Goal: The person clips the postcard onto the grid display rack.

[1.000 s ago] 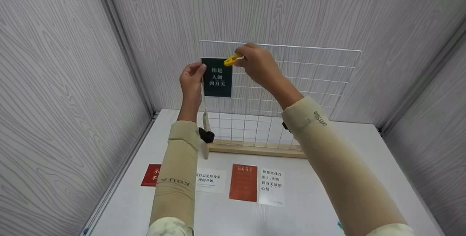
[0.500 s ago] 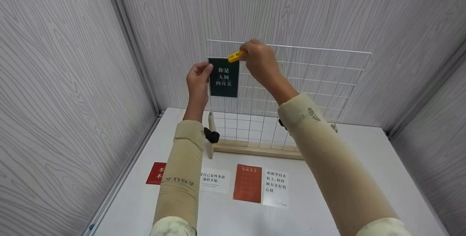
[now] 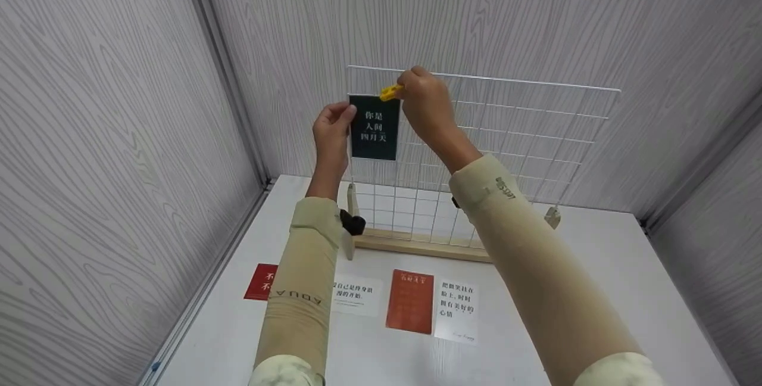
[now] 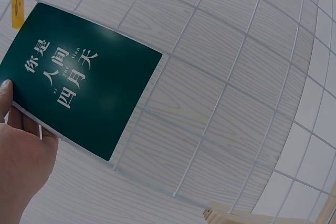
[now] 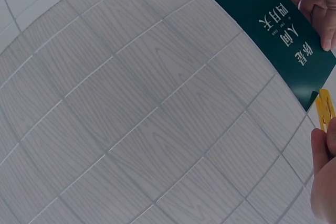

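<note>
A dark green card with white Chinese characters lies flat against the upper left of a white wire grid. My left hand pinches the card's left edge, thumb on its face and the other fingers behind, as the left wrist view shows. My right hand grips a yellow clothespin at the card's top edge. In the right wrist view the clothespin has its tip close to the card's corner; whether it clamps the card I cannot tell.
The grid stands upright in a wooden base on a white table. Before it lie a red card, partly behind my left sleeve, a white card, an orange-red card and another white card. Wood-grain panels enclose the sides and back.
The clothespin in my right hand has shifted from over the card's face up to its top edge and turned more level. My left hand keeps its pinch. The whole view has drifted slightly.
</note>
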`<control>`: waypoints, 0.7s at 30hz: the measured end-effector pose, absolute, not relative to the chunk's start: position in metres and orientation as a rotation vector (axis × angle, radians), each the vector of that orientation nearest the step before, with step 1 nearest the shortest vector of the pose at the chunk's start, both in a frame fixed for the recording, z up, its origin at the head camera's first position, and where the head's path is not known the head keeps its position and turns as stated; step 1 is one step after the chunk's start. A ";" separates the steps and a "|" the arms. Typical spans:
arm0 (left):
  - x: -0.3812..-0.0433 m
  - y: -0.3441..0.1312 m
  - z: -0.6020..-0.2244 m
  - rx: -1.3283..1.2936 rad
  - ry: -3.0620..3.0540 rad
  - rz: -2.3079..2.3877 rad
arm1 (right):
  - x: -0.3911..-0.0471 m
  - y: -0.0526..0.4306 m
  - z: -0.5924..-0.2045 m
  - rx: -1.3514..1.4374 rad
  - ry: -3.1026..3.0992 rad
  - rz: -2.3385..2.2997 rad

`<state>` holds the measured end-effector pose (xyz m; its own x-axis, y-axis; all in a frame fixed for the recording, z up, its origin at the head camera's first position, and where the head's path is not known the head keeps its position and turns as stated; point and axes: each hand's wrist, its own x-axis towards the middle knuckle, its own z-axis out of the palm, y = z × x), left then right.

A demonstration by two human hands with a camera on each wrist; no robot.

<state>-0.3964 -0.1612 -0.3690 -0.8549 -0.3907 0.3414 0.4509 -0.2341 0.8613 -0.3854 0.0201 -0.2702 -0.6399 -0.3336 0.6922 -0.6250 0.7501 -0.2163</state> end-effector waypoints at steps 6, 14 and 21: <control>-0.396 -0.160 -0.368 -0.085 -1.485 -2.126 | -0.388 0.019 -0.273 0.725 -2.261 0.520; -0.394 -0.159 -0.367 -0.071 -1.492 -2.123 | -0.389 0.018 -0.276 0.707 -2.289 0.579; -0.394 -0.158 -0.368 -0.067 -1.477 -2.125 | -0.389 0.019 -0.280 0.691 -2.290 0.681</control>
